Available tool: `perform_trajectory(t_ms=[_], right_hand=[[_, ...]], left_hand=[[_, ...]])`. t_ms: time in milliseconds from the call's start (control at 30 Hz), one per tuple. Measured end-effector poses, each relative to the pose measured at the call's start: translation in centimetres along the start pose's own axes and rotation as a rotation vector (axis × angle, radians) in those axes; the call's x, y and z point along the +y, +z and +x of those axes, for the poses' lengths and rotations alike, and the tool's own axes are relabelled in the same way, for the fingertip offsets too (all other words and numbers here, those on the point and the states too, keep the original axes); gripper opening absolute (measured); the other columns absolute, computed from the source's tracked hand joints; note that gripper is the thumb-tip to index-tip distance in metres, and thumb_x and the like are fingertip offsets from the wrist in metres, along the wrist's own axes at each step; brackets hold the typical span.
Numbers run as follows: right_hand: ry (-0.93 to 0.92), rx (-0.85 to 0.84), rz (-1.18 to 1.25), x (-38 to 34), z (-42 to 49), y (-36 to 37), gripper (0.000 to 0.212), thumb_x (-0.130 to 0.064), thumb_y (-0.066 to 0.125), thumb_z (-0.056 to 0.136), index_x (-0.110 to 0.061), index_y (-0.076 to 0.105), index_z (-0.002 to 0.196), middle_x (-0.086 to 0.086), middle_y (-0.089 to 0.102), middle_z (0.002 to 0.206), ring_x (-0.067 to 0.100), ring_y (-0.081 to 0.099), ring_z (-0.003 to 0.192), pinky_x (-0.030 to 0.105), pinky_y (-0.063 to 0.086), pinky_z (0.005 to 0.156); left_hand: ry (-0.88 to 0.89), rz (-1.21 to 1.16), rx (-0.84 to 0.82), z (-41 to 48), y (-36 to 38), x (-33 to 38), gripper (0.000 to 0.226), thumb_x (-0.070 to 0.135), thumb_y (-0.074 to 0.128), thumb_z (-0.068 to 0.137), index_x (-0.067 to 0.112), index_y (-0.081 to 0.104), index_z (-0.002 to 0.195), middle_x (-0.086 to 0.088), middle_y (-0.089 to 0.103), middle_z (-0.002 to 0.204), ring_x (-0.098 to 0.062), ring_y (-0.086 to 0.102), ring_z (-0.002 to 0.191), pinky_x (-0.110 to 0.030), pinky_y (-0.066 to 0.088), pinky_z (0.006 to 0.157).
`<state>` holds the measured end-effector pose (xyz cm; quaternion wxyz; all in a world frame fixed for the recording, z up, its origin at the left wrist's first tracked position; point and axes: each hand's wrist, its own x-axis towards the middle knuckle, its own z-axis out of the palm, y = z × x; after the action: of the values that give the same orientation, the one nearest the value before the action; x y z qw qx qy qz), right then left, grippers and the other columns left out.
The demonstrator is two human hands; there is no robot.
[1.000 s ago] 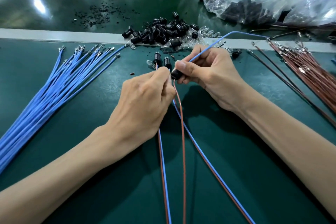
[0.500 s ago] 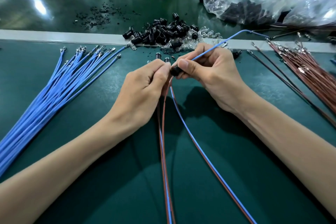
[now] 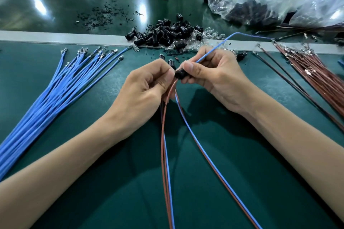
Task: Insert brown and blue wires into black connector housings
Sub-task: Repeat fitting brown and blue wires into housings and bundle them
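Your right hand [image 3: 214,78] pinches the housing [image 3: 179,74], long axis pointing left toward your left hand [image 3: 147,87], which pinches the brown wire [image 3: 169,91] just beside its mouth.

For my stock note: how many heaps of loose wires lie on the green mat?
2: the blue wires fanned out at left, the brown wires at right. More may lie outside the view.

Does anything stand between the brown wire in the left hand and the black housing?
Nothing visible does. The left hand holds the brown wire right at the black housing, which the right hand pinches.
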<state>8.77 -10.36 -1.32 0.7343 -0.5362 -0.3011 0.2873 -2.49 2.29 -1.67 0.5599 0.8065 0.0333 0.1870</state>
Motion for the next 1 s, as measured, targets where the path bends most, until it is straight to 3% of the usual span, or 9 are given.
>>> perform_trajectory(t_ms=[133, 267, 400, 567, 733, 1000], right_hand=[[-0.025, 0.012, -0.025, 0.09, 0.02, 0.09, 0.014, -0.013, 0.068, 0.067, -0.008, 0.055, 0.068, 0.005, 0.070, 0.068, 0.011, 0.065, 0.054, 0.015, 0.050, 0.055], [-0.072, 0.066, -0.102, 0.36, 0.11, 0.26, 0.013, -0.011, 0.071, 0.068, -0.007, 0.059, 0.069, 0.006, 0.071, 0.070, 0.012, 0.066, 0.056, 0.016, 0.051, 0.057], [-0.110, 0.091, -0.159, 0.40, 0.07, 0.38, 0.013, -0.014, 0.073, 0.065, -0.010, 0.061, 0.067, 0.009, 0.068, 0.073, 0.010, 0.063, 0.057, 0.017, 0.049, 0.056], [-0.086, 0.080, -0.159, 0.22, 0.16, 0.25, 0.012, -0.018, 0.073, 0.074, -0.008, 0.066, 0.072, 0.021, 0.064, 0.084, 0.010, 0.062, 0.060, 0.018, 0.049, 0.057], [-0.068, 0.082, -0.182, 0.35, 0.19, 0.10, 0.005, -0.008, 0.063, 0.084, -0.011, 0.063, 0.079, -0.003, 0.069, 0.073, 0.010, 0.065, 0.060, 0.019, 0.050, 0.059], [-0.119, 0.124, -0.281, 0.24, 0.04, 0.38, 0.009, -0.012, 0.063, 0.085, -0.014, 0.059, 0.077, -0.007, 0.070, 0.070, 0.007, 0.062, 0.055, 0.018, 0.046, 0.053]], left_hand=[[0.003, 0.017, 0.050, 0.04, 0.15, 0.09, 0.024, 0.021, 0.046, 0.096, 0.012, 0.050, 0.074, 0.000, 0.057, 0.062, -0.014, 0.047, 0.058, -0.030, 0.040, 0.058], [-0.120, -0.186, 0.166, 0.36, 0.35, 0.16, 0.027, 0.003, 0.033, 0.101, 0.012, 0.055, 0.089, -0.001, 0.060, 0.070, -0.009, 0.053, 0.056, -0.018, 0.046, 0.058], [-0.103, -0.036, 0.128, 0.19, 0.60, 0.07, 0.020, 0.027, 0.055, 0.096, 0.014, 0.064, 0.083, -0.002, 0.068, 0.072, -0.008, 0.061, 0.059, -0.019, 0.048, 0.063], [-0.081, -0.035, 0.184, 0.30, 0.60, -0.05, 0.006, 0.017, 0.066, 0.087, 0.018, 0.064, 0.082, 0.003, 0.069, 0.073, -0.002, 0.064, 0.059, -0.013, 0.048, 0.062], [-0.090, -0.024, 0.213, 0.32, 0.42, -0.22, 0.004, 0.020, 0.065, 0.089, 0.019, 0.065, 0.084, 0.007, 0.070, 0.074, -0.006, 0.067, 0.064, -0.016, 0.049, 0.067], [-0.092, -0.043, 0.176, 0.30, 0.43, -0.01, 0.014, 0.011, 0.062, 0.090, 0.022, 0.062, 0.082, 0.006, 0.068, 0.072, -0.003, 0.066, 0.063, -0.013, 0.048, 0.066]])
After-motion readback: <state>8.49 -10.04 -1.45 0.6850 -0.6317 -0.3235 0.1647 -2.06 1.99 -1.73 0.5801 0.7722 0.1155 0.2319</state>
